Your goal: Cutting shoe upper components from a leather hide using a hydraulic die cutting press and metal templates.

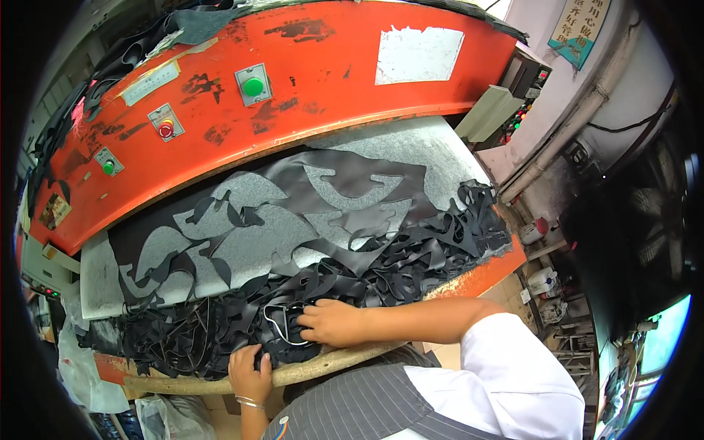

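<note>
My right hand (pixel 334 323) lies on a heap of black leather scraps (pixel 381 268), its fingers gripping a thin steel cutting die (pixel 282 326) shaped as a curved outline. My left hand (pixel 249 375) sits lower left at the worn wooden front edge (pixel 330 361), fingers curled into the black scraps there; a bracelet is on its wrist. Behind the heap a black leather sheet (pixel 293 192) with several shapes cut out of it lies spread on the grey cutting pad (pixel 418 143).
The orange press head (pixel 308 81) overhangs the pad, with a green button (pixel 253 86), a red button (pixel 166 130) and another green one (pixel 108 166). More black material is piled on top at the left (pixel 125 59). Plastic bags (pixel 81 367) hang lower left; bottles (pixel 543 279) stand right.
</note>
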Motion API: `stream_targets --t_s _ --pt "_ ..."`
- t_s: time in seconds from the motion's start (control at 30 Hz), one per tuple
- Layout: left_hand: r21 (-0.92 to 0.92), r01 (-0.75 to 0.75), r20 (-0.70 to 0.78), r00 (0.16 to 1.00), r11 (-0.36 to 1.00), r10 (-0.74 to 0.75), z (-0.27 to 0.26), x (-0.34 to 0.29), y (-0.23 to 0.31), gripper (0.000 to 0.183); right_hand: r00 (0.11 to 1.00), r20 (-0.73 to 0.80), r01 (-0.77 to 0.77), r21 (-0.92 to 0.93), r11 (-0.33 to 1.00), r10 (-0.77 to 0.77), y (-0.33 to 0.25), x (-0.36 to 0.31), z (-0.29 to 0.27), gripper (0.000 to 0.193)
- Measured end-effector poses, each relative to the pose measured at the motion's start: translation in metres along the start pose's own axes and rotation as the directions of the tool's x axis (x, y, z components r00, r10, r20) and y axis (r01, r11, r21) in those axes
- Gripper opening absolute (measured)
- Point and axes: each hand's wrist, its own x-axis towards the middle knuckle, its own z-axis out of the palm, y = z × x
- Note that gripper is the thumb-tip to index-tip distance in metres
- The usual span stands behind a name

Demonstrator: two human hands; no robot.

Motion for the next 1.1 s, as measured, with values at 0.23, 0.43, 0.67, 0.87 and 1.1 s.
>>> stream_targets --t_s 0.23,0.43,0.67,0.87,1.1 --pt "0.015 0.06 -0.037 0.998 0.998 -0.06 0.003 0.0 0.001 0.021 0.98 0.03 0.166 0.409 0.897 -0.195 0.025 0.016 -0.05 0.024" --pt "0.041 0.107 -0.054 0.993 0.993 -0.105 -0.003 0.013 0.014 0.022 0.818 -0.404 -0.48 -0.09 0.873 0.409 0.123 0.018 -0.126 0.025" --pt "0.088 0.078 0.051 0.995 0.993 -0.083 -0.005 0.019 0.018 0.024 0.511 -0.402 -0.858 -0.192 0.476 0.76 0.253 0.031 -0.109 0.029" --pt "0.1 0.113 0.096 0.988 0.989 -0.123 -0.011 0.016 0.011 0.026 0.51 -0.373 -0.769 0.206 0.606 0.775 0.271 0.009 -0.138 0.043" --pt "-0.278 -0.022 -0.079 0.997 0.96 0.0 0.013 0.134 0.058 0.021 0.59 -0.185 -0.75 0.236 0.618 0.786 0.307 -0.074 -0.133 0.081"
